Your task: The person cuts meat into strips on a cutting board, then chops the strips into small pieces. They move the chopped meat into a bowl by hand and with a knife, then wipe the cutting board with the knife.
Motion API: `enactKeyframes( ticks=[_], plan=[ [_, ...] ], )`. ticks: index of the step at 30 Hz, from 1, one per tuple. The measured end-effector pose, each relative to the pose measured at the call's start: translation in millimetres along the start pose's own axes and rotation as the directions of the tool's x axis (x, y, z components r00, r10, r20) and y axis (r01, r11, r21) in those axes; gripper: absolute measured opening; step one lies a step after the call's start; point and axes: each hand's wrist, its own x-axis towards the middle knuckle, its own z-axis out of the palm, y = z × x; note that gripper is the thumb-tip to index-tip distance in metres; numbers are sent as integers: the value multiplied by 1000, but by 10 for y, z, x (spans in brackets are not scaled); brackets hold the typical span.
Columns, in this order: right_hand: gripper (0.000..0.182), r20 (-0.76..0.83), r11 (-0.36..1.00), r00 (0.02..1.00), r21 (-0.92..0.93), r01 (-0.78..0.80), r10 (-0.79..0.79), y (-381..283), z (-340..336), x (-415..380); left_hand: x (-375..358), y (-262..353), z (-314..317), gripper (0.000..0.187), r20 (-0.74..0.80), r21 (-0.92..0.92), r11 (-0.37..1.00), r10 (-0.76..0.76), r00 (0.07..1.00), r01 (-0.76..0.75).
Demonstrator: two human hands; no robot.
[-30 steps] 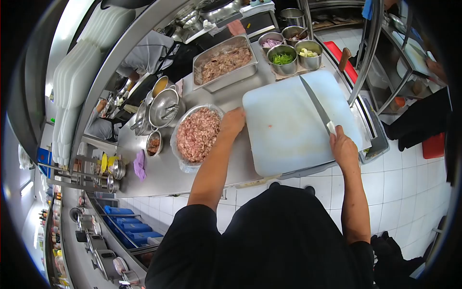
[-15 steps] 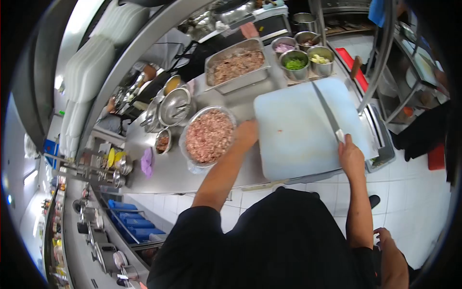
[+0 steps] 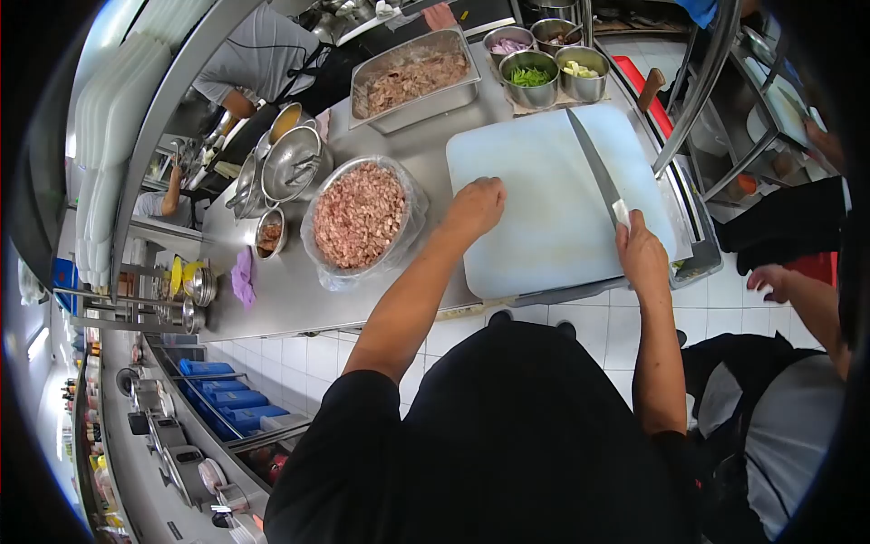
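Note:
My right hand [image 3: 643, 254] is wrapped round the white handle of a long kitchen knife [image 3: 594, 165], whose blade lies over the right part of a pale cutting board [image 3: 535, 245], tip pointing away from me. Above the board's left edge is my left hand [image 3: 475, 208], its fingers curled closed; anything inside them is hidden. To the left of that hand stands a plastic-lined bowl heaped with chopped raw meat [image 3: 359, 216].
Behind the board, a metal tray [image 3: 426, 107] holds more meat. Several metal pots stand beside it, one with chopped greens [image 3: 529, 76]. Metal bowls [image 3: 292, 163] and a purple cloth [image 3: 243, 276] lie left. Another person's hand [image 3: 770, 283] shows at right.
My left hand has come from beside the meat bowl to over the board's left edge. A small scrap on the board no longer shows. At right, another person has come further into view.

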Motion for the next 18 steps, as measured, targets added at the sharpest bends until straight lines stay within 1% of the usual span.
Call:
enactKeyframes(
  ticks=[3,6,9,10,12,14,16,18],
  plan=[
    [26,-7,1000,1000,2,-19,19,0,-4,9,13,42,85,15,33,170,985,-11,999,5],
    [29,16,1000,1000,8,-25,24,4,16,25,4,160,87,17,19,242,968,-69,997,62],
    [29,41,999,998,6,-37,36,20,12,25,89,123,110,15,17,204,961,-195,981,188],
    [29,39,999,999,11,-33,32,10,-3,11,69,39,58,16,-30,151,967,-205,978,207],
    [28,42,999,999,11,-30,30,29,21,40,49,-101,-237,17,-120,55,975,-207,971,214],
    [26,36,1000,999,14,-28,27,36,44,57,-125,-338,-690,17,-362,-11,968,-236,902,249],
    [25,37,999,999,30,-21,20,36,15,35,-277,-648,-1229,20,-348,53,930,-324,880,363],
    [26,24,1000,1000,21,-8,7,65,35,40,-398,-1234,-1469,24,-323,332,865,-272,907,377]
  ],
)
